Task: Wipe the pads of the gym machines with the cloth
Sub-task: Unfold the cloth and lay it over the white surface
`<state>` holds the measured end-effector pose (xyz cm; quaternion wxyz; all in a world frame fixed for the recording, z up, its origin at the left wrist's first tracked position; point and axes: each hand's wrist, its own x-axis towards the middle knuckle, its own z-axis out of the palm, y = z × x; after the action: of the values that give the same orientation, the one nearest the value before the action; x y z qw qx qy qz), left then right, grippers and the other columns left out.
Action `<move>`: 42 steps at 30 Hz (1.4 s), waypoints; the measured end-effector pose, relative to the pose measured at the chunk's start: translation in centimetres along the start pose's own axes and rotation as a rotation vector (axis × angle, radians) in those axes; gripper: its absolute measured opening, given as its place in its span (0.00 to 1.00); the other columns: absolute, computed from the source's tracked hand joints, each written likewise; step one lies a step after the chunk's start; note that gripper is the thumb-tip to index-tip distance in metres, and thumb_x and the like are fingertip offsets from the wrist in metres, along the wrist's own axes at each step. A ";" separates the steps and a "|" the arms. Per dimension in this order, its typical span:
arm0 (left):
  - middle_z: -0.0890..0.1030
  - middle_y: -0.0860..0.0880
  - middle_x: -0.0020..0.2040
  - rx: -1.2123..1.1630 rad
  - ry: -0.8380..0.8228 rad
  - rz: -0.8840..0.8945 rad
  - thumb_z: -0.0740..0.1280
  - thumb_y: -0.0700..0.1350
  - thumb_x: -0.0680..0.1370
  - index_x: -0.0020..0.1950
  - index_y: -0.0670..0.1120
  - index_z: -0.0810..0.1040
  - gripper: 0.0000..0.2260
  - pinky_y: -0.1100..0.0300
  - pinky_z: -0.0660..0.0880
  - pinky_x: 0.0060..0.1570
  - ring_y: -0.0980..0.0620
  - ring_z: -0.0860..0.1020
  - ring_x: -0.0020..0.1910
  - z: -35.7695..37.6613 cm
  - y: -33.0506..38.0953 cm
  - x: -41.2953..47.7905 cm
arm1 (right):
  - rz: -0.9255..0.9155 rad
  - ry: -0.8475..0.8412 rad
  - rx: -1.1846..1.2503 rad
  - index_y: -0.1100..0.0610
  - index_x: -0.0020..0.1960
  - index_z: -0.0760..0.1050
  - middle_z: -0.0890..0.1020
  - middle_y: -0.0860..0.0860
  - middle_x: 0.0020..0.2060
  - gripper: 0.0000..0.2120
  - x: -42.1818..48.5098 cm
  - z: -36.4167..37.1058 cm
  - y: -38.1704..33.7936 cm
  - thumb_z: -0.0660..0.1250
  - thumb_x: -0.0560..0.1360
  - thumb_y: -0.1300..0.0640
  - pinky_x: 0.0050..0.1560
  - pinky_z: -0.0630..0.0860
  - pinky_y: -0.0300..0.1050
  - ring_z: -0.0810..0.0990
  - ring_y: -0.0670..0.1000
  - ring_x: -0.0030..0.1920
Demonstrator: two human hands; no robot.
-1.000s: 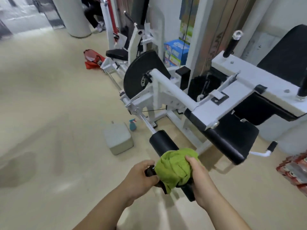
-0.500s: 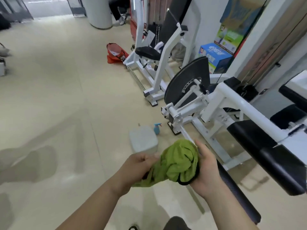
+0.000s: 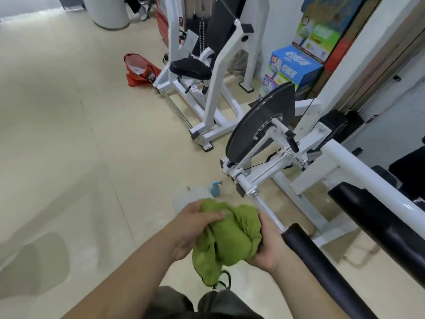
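On a beige gym floor [image 3: 69, 134], the left hand [image 3: 195, 229] and right hand [image 3: 266, 247] are bunching the green cloth [image 3: 230, 236], gripping it clear of the roller pad [image 3: 322, 261], likely presenting a fresh face.

Both bare forearms extend forward and converge. Left hand [image 3: 195, 229] grips the crumpled green cloth [image 3: 227, 240] from its left side, fingers curled over the top. Right hand [image 3: 268, 247] cups the cloth's right side, palm inward.
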<state>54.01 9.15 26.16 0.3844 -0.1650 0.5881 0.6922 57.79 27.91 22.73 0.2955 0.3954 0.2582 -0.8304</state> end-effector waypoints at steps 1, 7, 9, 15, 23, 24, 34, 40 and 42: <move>0.86 0.39 0.53 -0.038 0.017 0.005 0.72 0.40 0.80 0.55 0.40 0.81 0.06 0.53 0.83 0.46 0.43 0.86 0.49 -0.1 1.0 0.7 | 0.004 0.001 -0.017 0.63 0.71 0.78 0.81 0.64 0.67 0.27 0.9 0.7 -0.2 0.63 0.79 0.47 0.69 0.76 0.61 0.82 0.65 0.65; 0.83 0.37 0.58 -0.202 -0.096 -0.055 0.70 0.41 0.79 0.60 0.43 0.78 0.11 0.45 0.80 0.56 0.40 0.83 0.54 -2.4 6.0 5.3 | -0.055 0.252 0.181 0.62 0.63 0.81 0.87 0.65 0.50 0.36 6.8 3.1 -1.0 0.55 0.81 0.32 0.45 0.85 0.57 0.86 0.64 0.50; 0.83 0.36 0.63 -0.211 -0.128 -0.076 0.71 0.40 0.79 0.63 0.43 0.77 0.14 0.41 0.78 0.63 0.36 0.83 0.61 -3.5 8.0 7.0 | -0.055 0.298 0.332 0.62 0.66 0.79 0.87 0.65 0.47 0.43 9.1 3.2 -0.9 0.52 0.78 0.25 0.36 0.83 0.53 0.83 0.64 0.51; 0.78 0.33 0.67 -0.017 -0.351 -0.169 0.69 0.39 0.79 0.67 0.40 0.75 0.16 0.37 0.73 0.69 0.36 0.81 0.61 -8.0 14.5 12.2 | -0.344 0.132 0.448 0.58 0.72 0.78 0.81 0.62 0.68 0.40 13.5 9.5 0.3 0.61 0.76 0.27 0.75 0.66 0.66 0.77 0.64 0.71; 0.86 0.45 0.60 0.289 -0.426 -0.303 0.61 0.58 0.85 0.66 0.46 0.82 0.20 0.48 0.79 0.61 0.46 0.85 0.59 -14.7 19.1 14.8 | -0.657 0.404 0.443 0.60 0.50 0.81 0.85 0.59 0.53 0.17 15.8 16.5 2.3 0.63 0.82 0.47 0.66 0.75 0.57 0.84 0.62 0.59; 0.87 0.47 0.59 0.341 -0.405 -0.272 0.59 0.58 0.85 0.65 0.48 0.83 0.19 0.47 0.79 0.61 0.46 0.85 0.58 -15.5 19.1 15.1 | -0.692 0.459 0.436 0.60 0.48 0.79 0.85 0.58 0.50 0.16 15.8 16.4 2.7 0.60 0.83 0.49 0.59 0.77 0.55 0.83 0.61 0.55; 0.79 0.39 0.40 0.859 -0.236 0.030 0.77 0.48 0.68 0.41 0.44 0.75 0.13 0.45 0.78 0.44 0.42 0.79 0.41 -20.5 12.4 24.9 | -0.598 0.791 0.260 0.56 0.55 0.82 0.86 0.55 0.56 0.13 23.2 9.9 5.5 0.66 0.82 0.47 0.67 0.77 0.56 0.84 0.57 0.59; 0.79 0.41 0.48 0.919 -0.243 0.093 0.79 0.33 0.71 0.57 0.51 0.76 0.22 0.50 0.82 0.46 0.46 0.81 0.42 -24.3 5.2 36.2 | -0.649 1.037 0.185 0.57 0.49 0.82 0.85 0.51 0.46 0.05 34.5 3.5 7.4 0.67 0.80 0.60 0.49 0.78 0.46 0.82 0.53 0.49; 0.80 0.46 0.48 1.017 -0.325 0.163 0.79 0.35 0.71 0.59 0.54 0.78 0.22 0.62 0.78 0.41 0.51 0.80 0.41 -25.8 2.9 41.0 | -0.687 1.103 0.163 0.59 0.48 0.82 0.84 0.51 0.43 0.04 39.4 1.4 7.6 0.68 0.78 0.63 0.44 0.76 0.43 0.81 0.52 0.45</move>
<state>19.47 -1.29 -6.32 0.4470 0.1970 0.7929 0.3643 42.14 10.40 -9.86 -0.1936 0.6795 0.4197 -0.5698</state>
